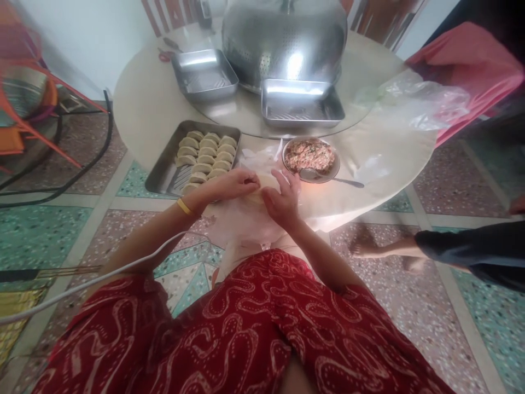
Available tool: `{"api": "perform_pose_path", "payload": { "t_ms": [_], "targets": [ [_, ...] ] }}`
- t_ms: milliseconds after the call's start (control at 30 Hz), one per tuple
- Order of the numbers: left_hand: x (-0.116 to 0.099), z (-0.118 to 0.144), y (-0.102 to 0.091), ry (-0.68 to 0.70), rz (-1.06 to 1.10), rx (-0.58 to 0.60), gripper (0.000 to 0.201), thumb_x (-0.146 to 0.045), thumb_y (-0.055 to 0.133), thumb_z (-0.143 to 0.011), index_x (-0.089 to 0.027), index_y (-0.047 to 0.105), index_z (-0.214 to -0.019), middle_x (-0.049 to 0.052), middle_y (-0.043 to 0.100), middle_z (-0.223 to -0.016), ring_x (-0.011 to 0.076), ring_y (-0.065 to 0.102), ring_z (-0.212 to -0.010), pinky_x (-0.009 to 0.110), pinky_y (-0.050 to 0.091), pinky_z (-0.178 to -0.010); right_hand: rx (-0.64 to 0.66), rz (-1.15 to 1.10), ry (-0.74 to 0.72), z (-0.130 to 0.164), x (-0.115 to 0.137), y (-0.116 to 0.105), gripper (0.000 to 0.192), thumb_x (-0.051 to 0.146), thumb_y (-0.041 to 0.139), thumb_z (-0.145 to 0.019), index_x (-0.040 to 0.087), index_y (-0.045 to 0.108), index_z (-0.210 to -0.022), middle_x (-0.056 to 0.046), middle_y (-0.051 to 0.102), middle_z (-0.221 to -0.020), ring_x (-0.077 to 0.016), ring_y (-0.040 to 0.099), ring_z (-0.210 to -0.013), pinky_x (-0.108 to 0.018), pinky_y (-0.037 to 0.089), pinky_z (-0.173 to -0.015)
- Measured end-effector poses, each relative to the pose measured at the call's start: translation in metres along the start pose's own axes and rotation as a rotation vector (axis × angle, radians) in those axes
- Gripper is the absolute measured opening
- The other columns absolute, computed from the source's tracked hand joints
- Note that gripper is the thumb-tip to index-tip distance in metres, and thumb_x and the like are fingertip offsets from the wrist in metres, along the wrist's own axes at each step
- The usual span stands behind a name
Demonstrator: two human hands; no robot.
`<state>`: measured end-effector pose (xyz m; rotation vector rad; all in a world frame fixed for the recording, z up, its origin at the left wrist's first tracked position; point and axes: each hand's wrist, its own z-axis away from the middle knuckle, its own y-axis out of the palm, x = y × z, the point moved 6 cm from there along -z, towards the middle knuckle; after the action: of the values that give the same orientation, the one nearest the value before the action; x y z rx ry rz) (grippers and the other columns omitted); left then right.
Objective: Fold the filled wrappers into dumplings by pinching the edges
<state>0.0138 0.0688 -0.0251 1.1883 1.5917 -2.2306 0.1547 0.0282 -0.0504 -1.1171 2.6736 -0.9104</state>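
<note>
Head view, looking down at a round table. Left hand and right hand meet at the near table edge, fingers curled together on a pale dumpling wrapper held between them. Just left lies a metal tray bearing rows of folded dumplings. Just right stands a filling bowl with a spoon. Farther off sit two empty trays and a colander.

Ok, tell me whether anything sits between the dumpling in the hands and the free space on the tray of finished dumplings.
Nothing visible does. The left hand and right hand pinch a dumpling wrapper just right of the dumpling tray. The tray's near corner beside the left hand looks bare. The filling bowl lies on the other side.
</note>
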Motion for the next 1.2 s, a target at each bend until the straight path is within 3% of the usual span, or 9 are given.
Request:
{"api": "perform_pose_path", "payload": {
  "t_ms": [300, 533, 667, 767, 867, 1067, 1200],
  "targets": [
    [-0.001, -0.004, 0.002, 0.059, -0.017, 0.084, 0.025, -0.028, 0.053, -0.084, -0.014, 0.073, -0.09, 0.003, 0.074, -0.088, 0.0148, 0.065, -0.082, 0.023, 0.047, -0.078, 0.05, -0.046, 0.039, 0.014, -0.008, 0.007, 0.025, 0.029, 0.049, -0.098, 0.024, 0.068, -0.081, -0.008, 0.065, -0.127, -0.0267, 0.043, -0.136, -0.056, 0.03, -0.116],
    [-0.009, 0.002, 0.004, 0.15, -0.112, 0.081, 0.024, -0.027, 0.053, -0.088, -0.015, 0.074, -0.09, 0.004, 0.073, -0.089, 0.0146, 0.065, -0.085, 0.024, 0.046, -0.081, -0.059, -0.051, -0.036, 0.021, 0.0, -0.005, 0.015, 0.024, 0.055, -0.095, 0.025, 0.064, -0.082, -0.008, 0.066, -0.123, -0.0236, 0.045, -0.134, -0.051, 0.034, -0.114],
    [-0.008, 0.001, 0.005, 0.127, -0.275, 0.009, 0.027, -0.027, 0.05, -0.091, -0.015, 0.074, -0.094, 0.006, 0.072, -0.091, 0.0187, 0.063, -0.089, 0.03, 0.045, -0.086, -0.027, -0.136, -0.055, 0.033, 0.002, -0.016, 0.009, 0.022, 0.06, -0.091, 0.028, 0.066, -0.091, -0.007, 0.064, -0.127, -0.0227, 0.045, -0.135, -0.051, 0.031, -0.116],
    [-0.008, -0.005, 0.006, 0.1, -0.454, -0.119, 0.031, -0.029, 0.049, -0.094, -0.017, 0.072, -0.109, 0.009, 0.07, -0.097, 0.0251, 0.059, -0.099, 0.038, 0.042, -0.09, 0.026, -0.142, 0.044, 0.041, -0.011, -0.021, 0.014, 0.023, 0.057, -0.09, 0.029, 0.068, -0.095, -0.006, 0.063, -0.131, -0.025, 0.046, -0.133, -0.054, 0.032, -0.115],
    [-0.011, -0.013, 0.011, 0.109, -0.606, -0.174, 0.034, -0.03, 0.047, -0.096, -0.021, 0.07, -0.12, 0.011, 0.067, -0.103, 0.0293, 0.054, -0.102, 0.043, 0.039, -0.086, 0.057, -0.107, 0.177, 0.043, -0.028, -0.021, 0.019, 0.024, 0.053, -0.091, 0.027, 0.071, -0.097, -0.007, 0.063, -0.13, -0.0277, 0.049, -0.13, -0.056, 0.037, -0.11],
    [-0.018, -0.023, 0.013, 0.125, -0.698, -0.124, 0.036, -0.033, 0.04, -0.1, -0.022, 0.073, -0.108, 0.012, 0.066, -0.103, 0.0287, 0.051, -0.095, 0.044, 0.035, -0.082, 0.074, -0.144, 0.248, 0.037, -0.037, -0.019, 0.022, 0.023, 0.051, -0.094, 0.024, 0.073, -0.097, -0.01, 0.065, -0.128, -0.0288, 0.053, -0.127, -0.056, 0.041, -0.109],
    [-0.019, -0.023, 0.008, 0.118, -0.669, -0.105, 0.034, -0.033, 0.042, -0.099, -0.021, 0.072, -0.105, 0.012, 0.066, -0.104, 0.0289, 0.051, -0.097, 0.045, 0.036, -0.084, 0.202, -0.133, 0.27, 0.031, -0.034, -0.006, 0.023, 0.024, 0.051, -0.095, 0.024, 0.072, -0.105, -0.009, 0.062, -0.135, -0.0293, 0.049, -0.133, -0.055, 0.037, -0.113]
  ]
}}
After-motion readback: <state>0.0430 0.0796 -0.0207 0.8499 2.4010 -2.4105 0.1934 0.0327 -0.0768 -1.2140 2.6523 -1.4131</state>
